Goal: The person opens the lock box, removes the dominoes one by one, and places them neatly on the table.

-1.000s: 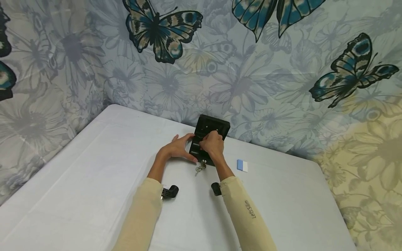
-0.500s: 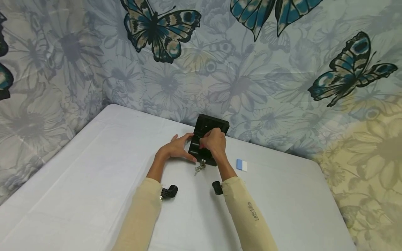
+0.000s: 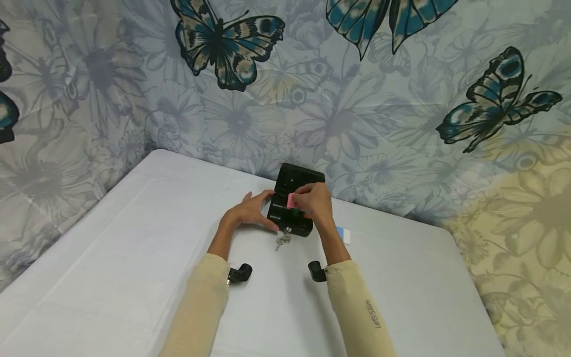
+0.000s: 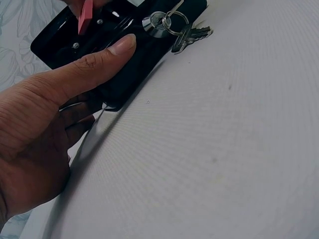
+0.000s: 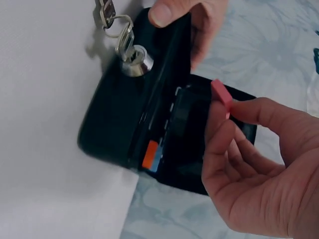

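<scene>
A small black metal cash box (image 3: 303, 227) stands near the table's back edge, its lid (image 3: 287, 174) raised. My left hand (image 3: 252, 210) grips the left end, thumb on the front and fingers behind, as the left wrist view shows. My right hand (image 3: 316, 201) pinches a small pink block (image 5: 222, 92) between thumb and fingers, over the open box. Inside lies an orange-and-blue block (image 5: 151, 155); a bit of green (image 3: 295, 212) also shows. Keys (image 4: 192, 37) hang on a ring from the lock (image 5: 137, 62) at the front.
A small blue-and-white block (image 3: 346, 236) lies on the white table (image 3: 111, 258) right of the box, partly covered by the right forearm. The patterned wall cloth (image 3: 250, 119) rises right behind the box.
My right hand has drawn back to the right from inside the box, bringing the pink block into view. The box interior now shows orange and green. My left hand stays put.
</scene>
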Demonstrator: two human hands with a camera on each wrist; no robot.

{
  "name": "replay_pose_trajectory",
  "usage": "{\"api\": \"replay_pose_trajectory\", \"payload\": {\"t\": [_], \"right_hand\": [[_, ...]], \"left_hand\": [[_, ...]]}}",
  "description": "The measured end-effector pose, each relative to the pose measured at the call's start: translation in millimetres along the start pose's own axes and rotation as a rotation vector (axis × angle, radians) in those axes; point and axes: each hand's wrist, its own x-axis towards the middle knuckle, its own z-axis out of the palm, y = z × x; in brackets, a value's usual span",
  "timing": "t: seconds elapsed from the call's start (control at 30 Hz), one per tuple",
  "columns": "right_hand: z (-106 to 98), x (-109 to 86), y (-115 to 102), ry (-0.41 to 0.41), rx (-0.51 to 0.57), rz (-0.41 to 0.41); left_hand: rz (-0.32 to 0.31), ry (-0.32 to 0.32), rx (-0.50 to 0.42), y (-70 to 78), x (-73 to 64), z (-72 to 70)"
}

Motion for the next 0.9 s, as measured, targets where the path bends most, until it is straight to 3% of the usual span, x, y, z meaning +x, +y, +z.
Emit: {"api": "replay_pose_trajectory", "payload": {"t": [0.3, 0.53, 0.9], "right_hand": [[-21, -3.5, 6, -0.121, 0.142, 0.073], [-36, -7.8, 23, -0.186, 0.259, 0.048], [-61, -13.8, 47, -0.149, 0.253, 0.094]], "left_hand": [[-0.001, 0.010, -0.013, -1.2, 0.8, 0.5], [-0.007, 0.008, -0.020, -1.1, 0.9, 3.2], [0.006, 0.005, -0.022, -1.3, 0.0, 3.4]]}}
